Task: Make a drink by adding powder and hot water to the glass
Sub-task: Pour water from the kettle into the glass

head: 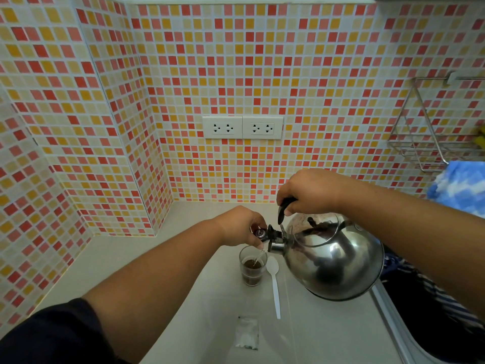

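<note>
head view: right hand (309, 193) has its fingers wrapped tight on the black handle (284, 210) of the steel kettle (338, 261), tilting it so the spout (275, 245) sits just above the glass (252, 266). left hand (240, 227) pinches the spout cap (260, 233) between thumb and fingers, apparently to hold it open for flow. a thin stream falls into the glass, which stands on the white counter (210, 298) already part filled with dark liquid. white plastic spoon (274, 282) lies just beside the glass, ready for stirring; the sachet (246, 333) lies nearer the person.
</note>
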